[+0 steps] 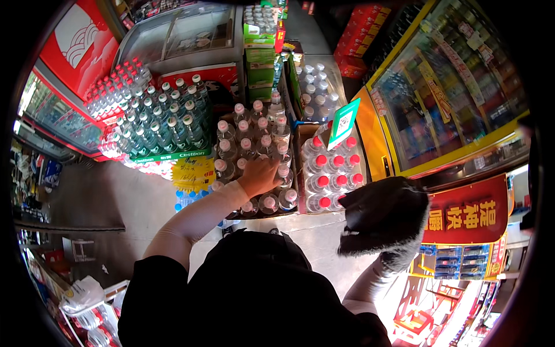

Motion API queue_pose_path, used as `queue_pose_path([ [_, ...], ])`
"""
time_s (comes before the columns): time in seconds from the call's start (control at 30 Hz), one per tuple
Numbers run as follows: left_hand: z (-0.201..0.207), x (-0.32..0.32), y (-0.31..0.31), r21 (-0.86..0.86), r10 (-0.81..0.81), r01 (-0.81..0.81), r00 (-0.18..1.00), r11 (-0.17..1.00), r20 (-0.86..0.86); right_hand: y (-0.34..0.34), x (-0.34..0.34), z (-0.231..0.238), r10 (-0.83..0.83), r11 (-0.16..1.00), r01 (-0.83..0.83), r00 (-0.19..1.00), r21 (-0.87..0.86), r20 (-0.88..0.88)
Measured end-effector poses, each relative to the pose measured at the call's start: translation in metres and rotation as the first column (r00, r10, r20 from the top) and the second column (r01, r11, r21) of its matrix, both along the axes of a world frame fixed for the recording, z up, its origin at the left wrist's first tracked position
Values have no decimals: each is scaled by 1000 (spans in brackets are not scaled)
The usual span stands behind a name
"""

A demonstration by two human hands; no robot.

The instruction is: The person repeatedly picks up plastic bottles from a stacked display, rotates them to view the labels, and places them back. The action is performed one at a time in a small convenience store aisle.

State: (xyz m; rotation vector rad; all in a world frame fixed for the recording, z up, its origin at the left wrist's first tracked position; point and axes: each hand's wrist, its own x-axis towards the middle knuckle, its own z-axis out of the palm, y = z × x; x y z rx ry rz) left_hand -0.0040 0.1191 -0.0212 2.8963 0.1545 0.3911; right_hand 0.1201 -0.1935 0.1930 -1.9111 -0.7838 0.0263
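Reaching down into a crate of clear bottles with pink caps (245, 143), my left hand (260, 176) has its fingers bent over a bottle among them. The fingertips are partly hidden between the bottles. My right forearm (370, 283) is raised on the right and ends in a dark cloth (381, 211) with a fuzzy, pale edge. The cloth covers my right hand, whose fingers do not show. Just right of the crate stands a box of clear bottles with red caps (324, 181), and a green-and-white code card (344, 124) rises over it.
Green-tinted bottles (167, 118) stand stacked at the left, with a yellow handwritten sign (193, 174) below. A chest freezer (185, 40) is behind them. On the right is a yellow-framed glass-door cooler (451, 87); a red banner (465, 214) and a drinks rack (459, 261) stand nearer me.
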Motion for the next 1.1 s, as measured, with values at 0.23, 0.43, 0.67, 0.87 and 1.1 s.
queue_pose_path([
  [0.23,-20,40,6,-247,-94,67,991,967,-99,18,-36,-5,56,995,-58,998,-83,-32],
  [0.43,84,22,5,-428,-89,142,986,892,142,36,-72,3,59,997,-54,995,-62,82],
  [0.67,185,-23,0,-605,-214,389,915,695,343,166,-89,-42,-41,997,67,854,-32,518],
  [0.87,201,-52,5,-669,-154,402,904,625,399,154,-90,-74,133,974,-30,879,-225,458],
  [1.1,197,-54,14,-677,-125,418,890,605,438,102,-84,-128,165,981,-156,983,-117,74],
])
